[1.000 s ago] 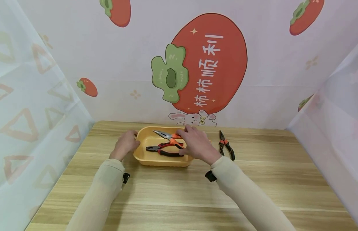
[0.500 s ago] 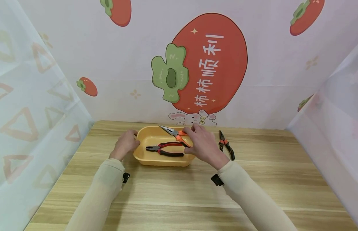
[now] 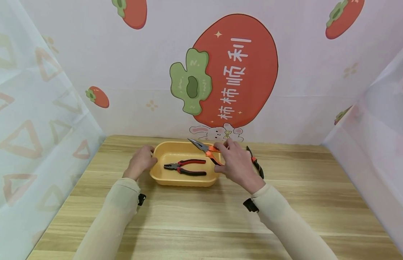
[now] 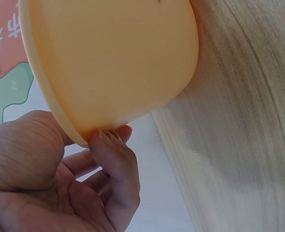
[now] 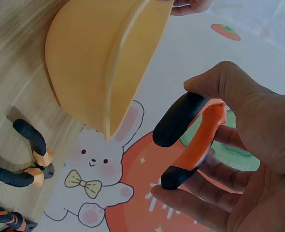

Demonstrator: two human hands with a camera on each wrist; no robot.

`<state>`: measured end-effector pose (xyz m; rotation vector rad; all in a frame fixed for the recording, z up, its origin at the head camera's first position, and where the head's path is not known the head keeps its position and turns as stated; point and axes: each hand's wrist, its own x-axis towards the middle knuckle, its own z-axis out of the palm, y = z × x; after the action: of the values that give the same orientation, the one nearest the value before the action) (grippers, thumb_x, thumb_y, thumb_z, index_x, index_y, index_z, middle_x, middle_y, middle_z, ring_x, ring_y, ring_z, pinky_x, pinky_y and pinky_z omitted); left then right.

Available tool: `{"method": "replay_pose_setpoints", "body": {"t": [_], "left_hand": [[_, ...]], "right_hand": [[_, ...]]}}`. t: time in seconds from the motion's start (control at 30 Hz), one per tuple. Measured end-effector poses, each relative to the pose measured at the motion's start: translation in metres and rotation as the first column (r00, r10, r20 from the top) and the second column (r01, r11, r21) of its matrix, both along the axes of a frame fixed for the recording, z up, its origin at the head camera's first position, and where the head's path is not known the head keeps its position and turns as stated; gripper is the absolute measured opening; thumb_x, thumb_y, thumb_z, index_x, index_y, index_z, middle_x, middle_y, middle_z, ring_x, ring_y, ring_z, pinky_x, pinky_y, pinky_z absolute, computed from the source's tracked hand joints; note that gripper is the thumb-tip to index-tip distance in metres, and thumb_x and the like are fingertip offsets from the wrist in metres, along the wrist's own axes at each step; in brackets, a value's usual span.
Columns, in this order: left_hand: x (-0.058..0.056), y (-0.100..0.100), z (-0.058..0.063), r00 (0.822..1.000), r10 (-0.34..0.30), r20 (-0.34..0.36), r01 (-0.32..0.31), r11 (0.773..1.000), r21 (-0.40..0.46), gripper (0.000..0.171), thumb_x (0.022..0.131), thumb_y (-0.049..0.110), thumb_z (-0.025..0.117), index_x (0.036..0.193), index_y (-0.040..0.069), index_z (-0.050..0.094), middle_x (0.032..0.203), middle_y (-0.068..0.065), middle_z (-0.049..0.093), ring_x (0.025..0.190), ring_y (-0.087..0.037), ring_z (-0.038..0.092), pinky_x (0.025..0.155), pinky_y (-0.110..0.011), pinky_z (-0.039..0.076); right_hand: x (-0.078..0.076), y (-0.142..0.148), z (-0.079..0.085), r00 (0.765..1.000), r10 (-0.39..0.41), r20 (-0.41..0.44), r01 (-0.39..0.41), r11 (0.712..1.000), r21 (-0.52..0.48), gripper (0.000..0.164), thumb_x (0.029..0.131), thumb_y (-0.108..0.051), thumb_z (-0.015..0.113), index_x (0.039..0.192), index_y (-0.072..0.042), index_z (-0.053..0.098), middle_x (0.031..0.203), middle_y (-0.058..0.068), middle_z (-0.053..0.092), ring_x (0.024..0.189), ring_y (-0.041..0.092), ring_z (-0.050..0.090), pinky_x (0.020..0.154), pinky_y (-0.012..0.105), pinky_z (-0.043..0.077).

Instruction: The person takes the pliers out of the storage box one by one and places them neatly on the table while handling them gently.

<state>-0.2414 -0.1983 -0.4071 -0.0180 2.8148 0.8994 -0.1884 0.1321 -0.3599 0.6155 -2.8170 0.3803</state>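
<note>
My left hand [image 3: 141, 162] pinches the left end rim of a yellow plastic tray [image 3: 185, 183], thumb and fingertips on the edge in the left wrist view. Inside the tray lie combination pliers [image 3: 188, 168] with red and black handles, jaws toward the left. My right hand [image 3: 237, 162] holds needle-nose pliers [image 3: 201, 145] by their orange and black handles [image 5: 207, 128], above the tray's right end. Their grey tips point left and away from me. In the right wrist view the thumb lies on one handle and the fingers on the other.
Another pair of pliers [image 5: 31, 150] with black and orange handles lies on the wooden table [image 3: 194, 224] right of the tray, partly behind my right hand in the head view. A further tool [image 5: 7, 218] lies beside it. A patterned cloth wall [image 3: 139, 119] rises behind.
My right hand has lifted the needle-nose pliers up and to the right, from over the tray's middle toward its right end. The left hand has stayed on the rim.
</note>
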Motion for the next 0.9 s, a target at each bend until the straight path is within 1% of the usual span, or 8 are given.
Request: {"method": "replay_pose_setpoints", "body": {"t": [0.07,0.13,0.27,0.4,0.5,0.7,0.9], "left_hand": [[0.0,0.0,0.0,1.0,0.003,0.0,-0.003,1.0,0.003,0.046,0.096,0.008,0.054,0.138,-0.01,0.052,0.115,-0.026,0.064,0.074,-0.023,0.065,0.058,-0.031,0.053],[0.0,0.0,0.0,1.0,0.005,0.001,-0.005,1.0,0.004,0.046,0.096,0.008,0.055,0.138,-0.01,0.052,0.116,-0.026,0.064,0.074,-0.023,0.065,0.058,-0.031,0.053],[0.0,0.0,0.0,1.0,0.006,0.0,-0.006,1.0,0.006,0.046,0.096,0.008,0.055,0.138,-0.01,0.052,0.117,-0.027,0.064,0.076,-0.024,0.065,0.059,-0.031,0.053],[0.001,0.0,0.001,1.0,0.004,-0.006,-0.004,1.0,-0.009,0.045,0.095,0.008,0.055,0.137,-0.01,0.053,0.117,-0.027,0.064,0.078,-0.025,0.065,0.059,-0.031,0.052],[0.002,0.001,0.001,1.0,0.001,-0.008,-0.002,1.0,-0.016,0.045,0.095,0.008,0.055,0.137,-0.011,0.053,0.117,-0.027,0.064,0.079,-0.026,0.065,0.06,-0.031,0.052],[0.002,0.001,0.0,1.0,-0.002,-0.009,0.002,1.0,-0.015,0.045,0.095,0.007,0.055,0.136,-0.011,0.053,0.116,-0.026,0.064,0.079,-0.026,0.064,0.06,-0.032,0.052],[0.002,0.002,0.001,1.0,0.0,-0.007,0.0,1.0,0.001,0.046,0.095,0.007,0.055,0.137,-0.011,0.052,0.116,-0.027,0.064,0.077,-0.025,0.065,0.059,-0.031,0.052]], "right_hand": [[0.0,0.003,0.0,1.0,-0.014,0.001,0.014,1.0,-0.007,0.06,0.078,-0.026,0.083,0.133,-0.018,0.06,0.105,0.005,0.053,0.085,0.022,0.052,0.055,0.037,0.04],[0.0,0.005,0.0,0.999,-0.033,0.012,0.033,0.999,-0.019,0.062,0.078,-0.026,0.084,0.135,-0.019,0.06,0.106,0.005,0.053,0.085,0.022,0.052,0.057,0.039,0.04],[0.001,0.01,0.001,0.998,-0.06,0.023,0.06,0.998,-0.034,0.063,0.078,-0.027,0.086,0.135,-0.018,0.06,0.105,0.006,0.053,0.085,0.022,0.051,0.059,0.039,0.042],[0.001,0.017,0.002,0.997,-0.075,0.022,0.076,0.996,-0.046,0.06,0.078,-0.029,0.086,0.131,-0.017,0.062,0.102,0.006,0.052,0.085,0.022,0.05,0.058,0.038,0.043],[0.002,0.023,0.003,0.996,-0.085,0.023,0.086,0.995,-0.056,0.061,0.078,-0.03,0.087,0.131,-0.017,0.061,0.102,0.006,0.051,0.087,0.023,0.05,0.057,0.038,0.043],[0.002,0.035,0.004,0.993,-0.118,0.003,0.118,0.991,-0.055,0.065,0.075,-0.028,0.089,0.133,-0.015,0.061,0.102,0.01,0.052,0.085,0.026,0.05,0.053,0.038,0.04],[0.002,0.047,0.006,0.989,-0.147,0.009,0.148,0.987,-0.06,0.066,0.076,-0.029,0.087,0.134,-0.015,0.06,0.101,0.009,0.051,0.082,0.025,0.05,0.052,0.037,0.037]]}}
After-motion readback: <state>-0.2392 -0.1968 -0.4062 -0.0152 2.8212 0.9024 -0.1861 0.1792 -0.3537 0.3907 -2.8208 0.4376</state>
